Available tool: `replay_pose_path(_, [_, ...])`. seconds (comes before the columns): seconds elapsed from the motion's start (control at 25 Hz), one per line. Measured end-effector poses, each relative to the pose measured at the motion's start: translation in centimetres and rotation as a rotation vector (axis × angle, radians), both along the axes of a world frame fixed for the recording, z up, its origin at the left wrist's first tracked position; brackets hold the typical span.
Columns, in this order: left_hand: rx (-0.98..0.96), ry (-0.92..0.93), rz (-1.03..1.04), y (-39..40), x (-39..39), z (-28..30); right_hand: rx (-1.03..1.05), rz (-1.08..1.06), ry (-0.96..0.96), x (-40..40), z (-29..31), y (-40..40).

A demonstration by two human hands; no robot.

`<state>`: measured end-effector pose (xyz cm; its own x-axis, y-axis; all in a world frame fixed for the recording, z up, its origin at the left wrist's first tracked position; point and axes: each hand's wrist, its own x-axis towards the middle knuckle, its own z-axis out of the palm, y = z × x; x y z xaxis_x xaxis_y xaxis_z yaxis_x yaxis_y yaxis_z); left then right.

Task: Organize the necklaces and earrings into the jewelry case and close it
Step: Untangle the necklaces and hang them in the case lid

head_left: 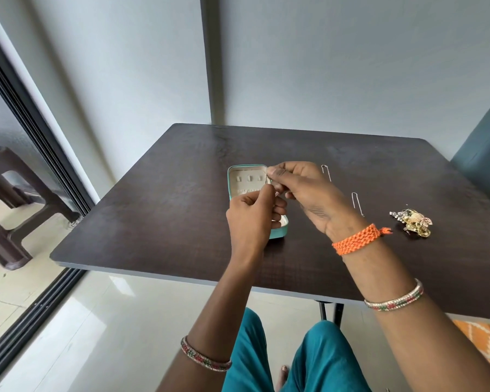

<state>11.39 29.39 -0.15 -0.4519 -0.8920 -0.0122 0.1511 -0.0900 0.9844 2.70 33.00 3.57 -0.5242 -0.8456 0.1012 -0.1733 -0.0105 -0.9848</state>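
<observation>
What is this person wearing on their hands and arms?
Both forearms are bare, with no sleeves in view. The right wrist carries a braided orange thread band with a loose knotted end, and further up the forearm a slim bangle set with white, red and green stones. The left forearm has a similar red-and-green stone bangle. No rings show.

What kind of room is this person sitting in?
Probably a room in a home: a small dark table against a plain wall, a sliding glass door on the left, a plastic stool beyond it, and glossy floor tiles.
</observation>
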Motion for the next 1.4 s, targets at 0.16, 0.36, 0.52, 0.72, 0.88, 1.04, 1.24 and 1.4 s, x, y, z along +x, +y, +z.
replay_pose_path(0.16, [0.072, -0.007, 0.010, 0.6, -0.3, 0.3, -0.005, -0.032, 0.012, 0.4, -0.1, 0.1])
replay_pose_path(0.36, [0.030, -0.033, -0.074, -1.4, -0.2, -0.5, -0.004, -0.186, 0.365, -0.8, 0.1, -1.5])
replay_pose_path(0.52, [-0.016, -0.049, -0.182, -4.0, 0.1, 0.2, -0.125, -0.170, 0.508, -1.5, 1.6, -2.9])
replay_pose_path(0.72, [-0.102, -0.102, 0.049, -8.6, 1.0, -0.8, -0.113, -0.188, 0.623, -2.8, 1.9, -4.8])
replay_pose_path(0.88, [-0.217, -0.268, 0.244, -13.2, 0.4, -3.4, -0.018, -0.212, 0.632, -3.6, 0.5, -5.9])
replay_pose_path(1.04, [-0.187, -0.464, 0.037, -15.9, -1.8, -6.0, 0.018, -0.179, 0.593, -4.0, -1.0, -6.8])
replay_pose_path(1.24, [-0.117, -0.447, -0.211, -17.3, -2.8, -7.2, 0.147, -0.148, 0.626, -4.4, -2.9, -8.1])
replay_pose_path(1.4, [-0.172, -0.258, -0.177, -17.7, -2.3, -9.4, 0.265, -0.082, 0.703, -4.6, -4.0, -9.2])
